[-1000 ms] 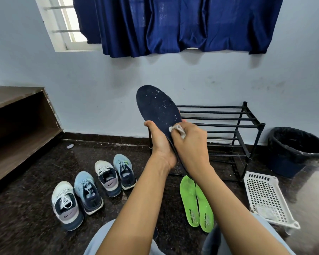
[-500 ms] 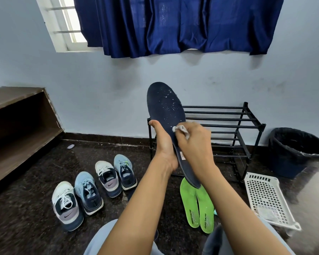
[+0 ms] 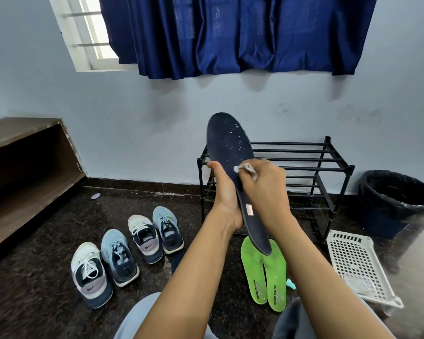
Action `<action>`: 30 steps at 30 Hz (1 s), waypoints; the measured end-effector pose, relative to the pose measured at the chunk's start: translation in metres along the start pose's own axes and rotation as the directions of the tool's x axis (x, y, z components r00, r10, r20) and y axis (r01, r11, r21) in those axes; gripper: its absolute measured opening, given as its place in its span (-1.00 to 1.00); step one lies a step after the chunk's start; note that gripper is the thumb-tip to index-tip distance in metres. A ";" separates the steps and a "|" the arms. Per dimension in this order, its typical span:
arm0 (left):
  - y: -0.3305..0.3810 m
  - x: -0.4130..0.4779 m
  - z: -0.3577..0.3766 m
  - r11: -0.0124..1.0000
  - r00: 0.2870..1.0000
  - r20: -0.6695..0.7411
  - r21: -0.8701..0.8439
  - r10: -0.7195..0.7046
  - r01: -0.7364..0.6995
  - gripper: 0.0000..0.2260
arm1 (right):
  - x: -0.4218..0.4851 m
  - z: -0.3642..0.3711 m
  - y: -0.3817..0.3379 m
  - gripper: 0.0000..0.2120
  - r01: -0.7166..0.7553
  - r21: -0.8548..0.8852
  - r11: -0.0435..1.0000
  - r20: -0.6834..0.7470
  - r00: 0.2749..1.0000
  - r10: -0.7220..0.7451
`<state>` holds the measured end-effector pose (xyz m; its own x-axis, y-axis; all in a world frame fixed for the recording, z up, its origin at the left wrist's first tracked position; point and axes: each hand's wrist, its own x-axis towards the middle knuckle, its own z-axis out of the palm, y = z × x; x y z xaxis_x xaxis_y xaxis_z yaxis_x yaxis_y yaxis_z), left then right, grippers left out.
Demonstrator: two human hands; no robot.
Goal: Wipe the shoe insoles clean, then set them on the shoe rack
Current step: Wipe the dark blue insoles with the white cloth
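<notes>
A dark navy insole speckled with white flecks stands nearly upright in front of me. My left hand grips its left edge at mid-length. My right hand pinches a small white wipe and presses it against the insole's middle. Two bright green insoles lie side by side on the dark floor below my hands. The black metal shoe rack stands bare against the wall just behind the held insole.
Two pairs of sneakers line the floor at left. A white perforated basket lies at right, with a black-lined bin behind it. A brown wooden shelf runs along the left wall.
The navy insole has swung more upright and shifted right, with its heel now lower. My right hand and the wipe stay at its middle.
</notes>
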<state>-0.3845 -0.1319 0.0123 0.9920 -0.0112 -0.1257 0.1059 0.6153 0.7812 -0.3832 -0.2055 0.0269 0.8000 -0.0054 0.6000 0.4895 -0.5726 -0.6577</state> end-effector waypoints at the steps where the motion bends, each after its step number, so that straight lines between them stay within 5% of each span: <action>1: -0.001 0.000 0.002 1.000 1.000 0.010 -0.012 -0.002 0.002 -0.19 | 0.000 -0.002 0.002 -0.86 -0.003 -0.012 1.000 -0.008 1.000 0.002; 5: 0.003 0.008 -0.003 0.999 0.999 -0.035 -0.039 0.009 -0.010 -0.20 | -0.011 -0.003 -0.008 -0.89 0.072 0.000 0.997 0.088 0.994 -0.072; 11: -0.003 0.005 0.005 0.997 1.000 0.028 -0.078 0.013 -0.011 -0.22 | 0.001 -0.004 0.005 -0.86 0.064 -0.115 0.991 0.015 0.998 -0.063; 17: 0.005 0.010 -0.001 0.998 1.000 -0.008 -0.070 -0.003 0.002 -0.16 | -0.007 -0.008 -0.008 -0.90 0.070 -0.034 0.997 0.079 0.995 -0.067; 22: -0.001 0.006 0.004 0.999 0.997 0.063 0.010 -0.045 0.044 -0.41 | 0.003 -0.006 0.002 -0.88 0.007 -0.052 0.999 -0.017 1.000 -0.008; 30: 0.002 0.007 0.000 0.998 0.995 0.075 0.026 -0.060 0.058 -0.47 | 0.001 -0.003 -0.002 -0.89 0.016 -0.037 0.999 0.025 1.000 -0.015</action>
<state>-0.3776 -0.1311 0.0131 0.9862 -0.1072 -0.1264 0.1654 0.5931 0.7879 -0.3838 -0.2067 0.0298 0.8009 0.0243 0.5984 0.4894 -0.6024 -0.6305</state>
